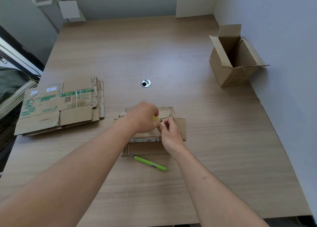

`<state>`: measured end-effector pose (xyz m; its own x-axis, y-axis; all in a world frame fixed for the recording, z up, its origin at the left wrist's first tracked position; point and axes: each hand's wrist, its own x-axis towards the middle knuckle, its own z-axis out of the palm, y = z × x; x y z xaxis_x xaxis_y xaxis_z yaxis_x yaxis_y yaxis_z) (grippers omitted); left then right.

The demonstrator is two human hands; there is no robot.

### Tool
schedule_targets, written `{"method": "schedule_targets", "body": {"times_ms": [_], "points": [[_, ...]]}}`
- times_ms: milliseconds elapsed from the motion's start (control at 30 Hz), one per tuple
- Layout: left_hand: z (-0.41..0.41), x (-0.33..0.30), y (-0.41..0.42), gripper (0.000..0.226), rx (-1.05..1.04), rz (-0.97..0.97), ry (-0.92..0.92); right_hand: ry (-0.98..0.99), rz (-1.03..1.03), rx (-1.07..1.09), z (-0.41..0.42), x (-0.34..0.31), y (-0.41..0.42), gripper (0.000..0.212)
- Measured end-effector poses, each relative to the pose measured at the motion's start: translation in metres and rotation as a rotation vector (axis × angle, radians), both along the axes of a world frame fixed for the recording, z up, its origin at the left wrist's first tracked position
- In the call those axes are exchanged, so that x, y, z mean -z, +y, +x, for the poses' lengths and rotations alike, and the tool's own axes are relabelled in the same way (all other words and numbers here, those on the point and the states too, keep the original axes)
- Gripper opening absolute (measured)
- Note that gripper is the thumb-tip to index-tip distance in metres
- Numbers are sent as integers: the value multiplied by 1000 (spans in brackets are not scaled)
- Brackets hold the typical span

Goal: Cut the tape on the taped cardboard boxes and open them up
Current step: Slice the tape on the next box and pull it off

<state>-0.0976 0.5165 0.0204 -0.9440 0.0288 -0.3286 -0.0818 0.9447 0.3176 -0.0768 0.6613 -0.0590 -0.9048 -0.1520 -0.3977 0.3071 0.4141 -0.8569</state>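
a light wood-grain table (171, 46) fills most of the frame, pale walls behind it and a small metal cable grommet (146, 83) sunk into the top near the middle. just below centre lies a flattened cardboard box (180, 125), and both hands are working on it. the left hand (143, 117) comes in from the lower left with its fingers curled down over the cardboard, a bit of something yellow (155, 118) showing at the fingertips, can't tell what it is. the right hand (169, 134) sits just beside it, fingers bent and pinching at the same spot on the box, the two hands touching or nearly so. a lime green utility knife (151, 163) lies on the table just below the box, nobody holding it. at mid left of the frame there's a stack of flattened boxes (60, 106), the top one with green print and a qr code. upper right, near the wall, an open cardboard box (229, 62) stands with its flaps up.
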Motion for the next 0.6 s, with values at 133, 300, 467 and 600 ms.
{"method": "schedule_targets", "body": {"times_ms": [133, 300, 467, 600], "points": [[-11, -4, 7, 45, 27, -45, -194, -36, 17, -40, -6, -2, 5, 16], [-13, -6, 2, 63, -162, 200, -436, -74, -1, -7, -10, 3, 6, 13], [-27, -5, -1, 35, -146, 156, -474, -100, -77, 75, -12, 7, 7, 15], [-31, 1, -3, 62, -131, 70, -456, -98, -103, 95, -9, 6, 11, 15]]}}
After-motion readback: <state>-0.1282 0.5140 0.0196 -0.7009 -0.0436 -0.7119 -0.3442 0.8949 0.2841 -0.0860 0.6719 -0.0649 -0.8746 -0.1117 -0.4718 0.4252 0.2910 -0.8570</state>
